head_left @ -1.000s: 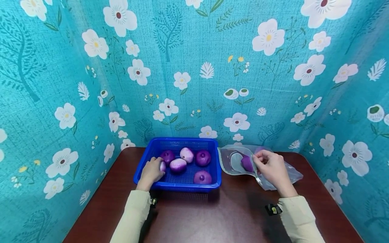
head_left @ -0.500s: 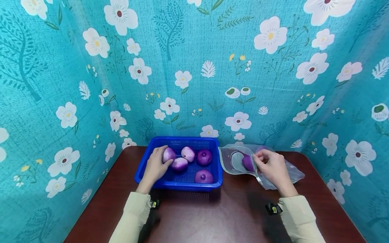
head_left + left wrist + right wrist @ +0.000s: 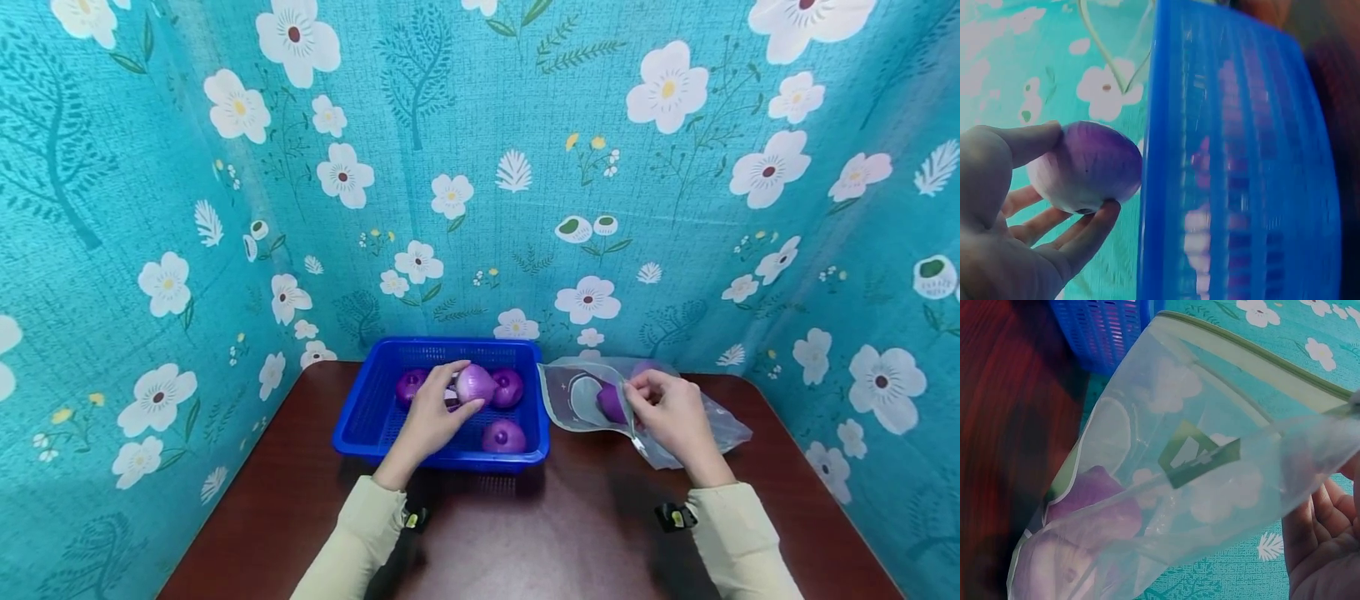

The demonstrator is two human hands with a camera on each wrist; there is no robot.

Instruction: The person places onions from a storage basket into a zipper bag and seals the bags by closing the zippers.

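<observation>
My left hand [image 3: 433,414] grips a pale purple onion [image 3: 475,384] and holds it lifted over the blue basket [image 3: 364,418]; the left wrist view shows the onion [image 3: 1085,166] cupped between thumb and fingers beside the basket wall [image 3: 1166,156]. Three more purple onions lie in the basket, one of them [image 3: 502,436] at the front right. My right hand [image 3: 670,413] pinches the upper edge of a clear zip bag [image 3: 581,398] and holds its mouth up. Inside the bag [image 3: 1166,487] lies a purple onion [image 3: 1094,503].
The brown table [image 3: 570,533] is enclosed on three sides by a teal flowered cloth [image 3: 480,167]. The basket stands at the table's far edge, with the bag right next to it on the right.
My left hand went from the basket's left side to its middle, took hold of a pale onion and raised it. The right hand and the bag stayed put.
</observation>
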